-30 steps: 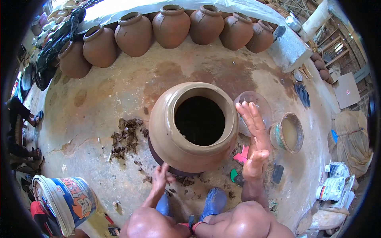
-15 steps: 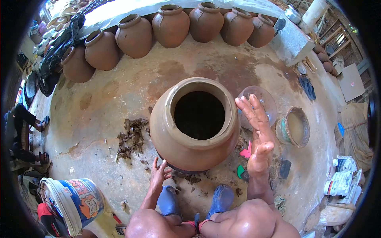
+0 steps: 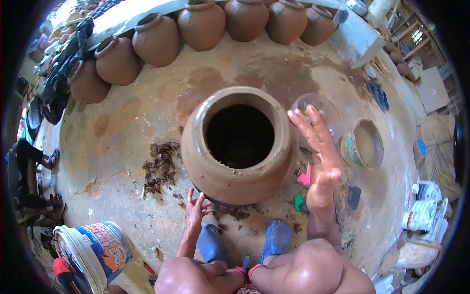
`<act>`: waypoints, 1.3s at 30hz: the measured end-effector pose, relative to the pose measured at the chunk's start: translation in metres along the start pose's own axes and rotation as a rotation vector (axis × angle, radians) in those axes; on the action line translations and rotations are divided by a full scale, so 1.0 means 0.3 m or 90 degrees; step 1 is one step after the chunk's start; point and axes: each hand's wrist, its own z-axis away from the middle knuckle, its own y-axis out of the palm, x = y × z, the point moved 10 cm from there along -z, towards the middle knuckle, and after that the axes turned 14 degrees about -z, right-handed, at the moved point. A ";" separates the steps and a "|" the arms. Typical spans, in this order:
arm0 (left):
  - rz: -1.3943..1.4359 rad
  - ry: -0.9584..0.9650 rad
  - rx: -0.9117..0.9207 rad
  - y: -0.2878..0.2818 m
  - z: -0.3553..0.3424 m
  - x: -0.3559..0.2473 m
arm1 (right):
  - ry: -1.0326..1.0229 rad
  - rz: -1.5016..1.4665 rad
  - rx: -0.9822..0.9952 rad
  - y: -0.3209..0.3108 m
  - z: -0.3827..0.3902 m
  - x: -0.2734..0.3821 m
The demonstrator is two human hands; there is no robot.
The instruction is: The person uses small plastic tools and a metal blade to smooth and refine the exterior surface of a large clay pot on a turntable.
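Note:
A large wet clay pot (image 3: 232, 181) with a wide dark mouth stands in front of me on a dark base, partly hidden beneath it. My right hand (image 3: 318, 157) is raised flat along the pot's right side, fingers stretched out, with the fingertips at its upper wall. My left hand (image 3: 196, 208) has its fingers spread at the lower left of the pot, by the base. Dark clay scraps (image 3: 159, 169) lie left of it. Right of the pot are a pink tool (image 3: 303, 176), a green scraper (image 3: 298, 201) and a clear round basin (image 3: 325, 117).
Several brown pots (image 3: 200, 27) line the back wall. A tub of murky water (image 3: 367, 144) is at right. A white bucket (image 3: 105, 247) stands lower left. A seated person's legs and sandals (image 3: 49, 159) show at the left edge. My blue boots (image 3: 276, 240) are below the pot.
The surroundings have shifted in the picture. The pot's rim looks turned, with specks now at its front. My left hand's fingers have spread; my right hand stays extended beside the pot.

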 end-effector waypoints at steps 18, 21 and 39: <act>-0.031 0.041 -0.057 -0.113 -0.032 0.015 | 0.474 0.469 -0.328 -0.979 0.939 -0.665; -0.035 0.052 -0.066 -0.117 -0.028 -0.008 | 0.537 0.468 -0.280 -0.904 1.045 -0.755; -0.002 0.043 -0.079 -0.006 -0.002 -0.030 | 0.447 0.514 -0.089 -0.788 0.825 -0.873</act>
